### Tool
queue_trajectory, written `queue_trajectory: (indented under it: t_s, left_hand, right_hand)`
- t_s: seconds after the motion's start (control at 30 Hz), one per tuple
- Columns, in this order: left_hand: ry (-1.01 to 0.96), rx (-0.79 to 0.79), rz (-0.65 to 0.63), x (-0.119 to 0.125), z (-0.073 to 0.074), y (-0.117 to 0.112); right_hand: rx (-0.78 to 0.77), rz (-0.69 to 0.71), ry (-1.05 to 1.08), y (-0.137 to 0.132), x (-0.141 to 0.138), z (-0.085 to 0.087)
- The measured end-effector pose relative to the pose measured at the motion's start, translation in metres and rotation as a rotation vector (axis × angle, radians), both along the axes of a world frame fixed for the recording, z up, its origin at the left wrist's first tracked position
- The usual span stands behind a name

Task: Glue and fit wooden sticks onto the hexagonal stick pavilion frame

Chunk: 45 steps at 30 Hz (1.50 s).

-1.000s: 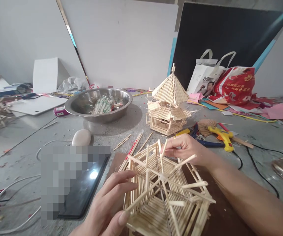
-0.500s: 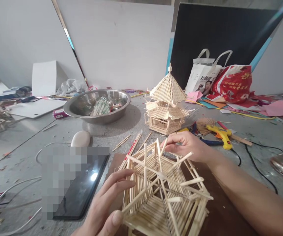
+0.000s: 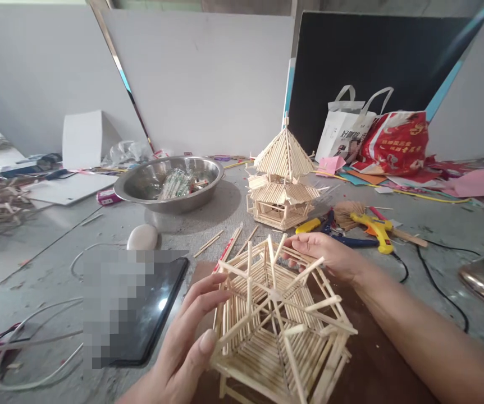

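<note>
In front of me a many-sided model of thin wooden sticks (image 3: 260,349) shows its slatted inside, with sticks running out from a middle hub and several short sticks jutting up. My left hand (image 3: 189,331) grips its left side, the fingertips on the upper rim and the thumb at the near left corner. At the far right rim, my right hand (image 3: 324,252) holds the edge with curled fingers, partly hidden behind the sticks. Beneath the model lies a brown board (image 3: 370,359). Behind it stands a pagoda of sticks (image 3: 284,185) with two roof tiers.
A yellow glue gun (image 3: 374,225) and its black cord lie to the right. At the left are a metal basin (image 3: 172,205) with plastic packets, a dark phone-like slab (image 3: 164,314), a white rounded object (image 3: 142,238) and cables. Loose sticks (image 3: 208,243) and bags (image 3: 397,143) lie farther back.
My right hand has dropped slightly from the upright stick's tip to the rim. The model has tilted or shifted a little left, with my left hand still at its side.
</note>
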<state>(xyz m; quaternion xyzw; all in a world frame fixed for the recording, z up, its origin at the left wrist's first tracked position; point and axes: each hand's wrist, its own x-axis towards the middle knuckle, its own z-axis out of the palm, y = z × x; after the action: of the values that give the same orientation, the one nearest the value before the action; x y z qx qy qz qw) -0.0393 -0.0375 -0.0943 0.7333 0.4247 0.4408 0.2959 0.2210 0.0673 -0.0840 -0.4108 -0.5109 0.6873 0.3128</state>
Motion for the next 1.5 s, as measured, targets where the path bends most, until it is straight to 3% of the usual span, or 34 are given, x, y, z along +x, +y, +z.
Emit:
queue_trajectory:
  t_s: [0.17,0.27,0.33,0.43,0.5,0.53,0.57,0.73,0.87,1.07,1.5]
  left_hand:
    - [0.024,0.059,-0.076,0.009,0.007,0.000]
    - [0.028,0.064,-0.164,0.011,0.018,0.005]
    - [0.068,0.052,-0.155,0.010,0.026,0.017]
    - [0.299,0.015,0.124,0.006,0.039,0.050]
    - [0.698,-0.131,0.235,0.006,0.043,0.075]
    - [0.936,-0.208,0.202,0.007,0.042,0.086]
    - [1.020,-0.246,0.182,0.008,0.041,0.096]
    - [1.170,-0.298,0.113,0.019,0.019,0.117]
    - [1.215,-0.286,0.112,0.018,0.008,0.118]
    - [1.235,-0.269,0.111,0.011,0.002,0.117]
    - [1.236,-0.217,0.156,0.014,-0.003,0.111]
  right_hand:
    - [-0.083,-0.026,-0.047,-0.008,0.012,0.009]
    - [-0.065,0.111,-0.073,-0.011,0.026,0.012]
    - [-0.064,0.191,-0.098,-0.010,0.033,0.011]
    - [-0.062,0.230,-0.121,-0.006,0.036,0.007]
    - [-0.057,0.226,-0.119,-0.005,0.034,0.005]
    - [-0.057,0.210,-0.119,-0.004,0.032,0.004]
    - [-0.062,0.184,-0.119,-0.005,0.029,0.003]
    - [-0.082,0.010,-0.129,-0.007,0.018,-0.001]
    - [-0.059,-0.082,-0.058,-0.005,0.017,-0.005]
    - [-0.078,-0.231,-0.050,0.002,0.021,-0.008]
    - [-0.049,-0.180,0.026,0.000,0.019,-0.009]
